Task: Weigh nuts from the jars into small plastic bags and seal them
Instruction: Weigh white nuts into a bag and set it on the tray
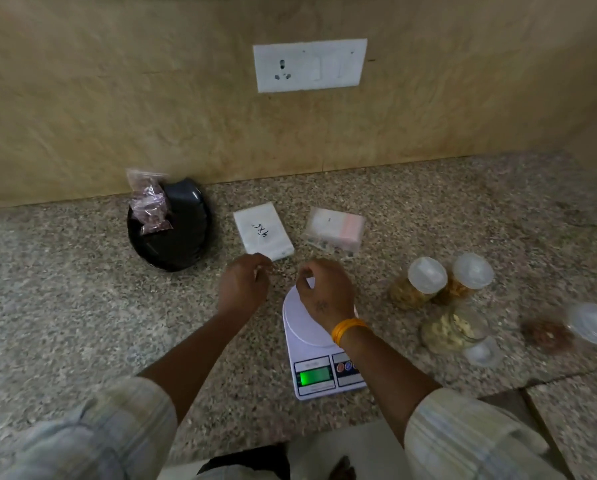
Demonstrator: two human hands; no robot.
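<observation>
From the head view, the left hand (243, 284) and right hand (324, 292) are hovering just beyond the white scale (319, 362), fingers curled as if pinching a clear bag between them, though blur is hiding it. Lidded nut jars (425, 284) are standing right on the desk (82, 306), filled bags (149, 206) are lying in a black bowl (172, 244) at left

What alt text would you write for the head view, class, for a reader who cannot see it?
Two hands, left and right, pinch something small and clear above a white scale on a granite counter. Nut jars stand right; bag packs behind; filled bags in a black bowl left.
</observation>
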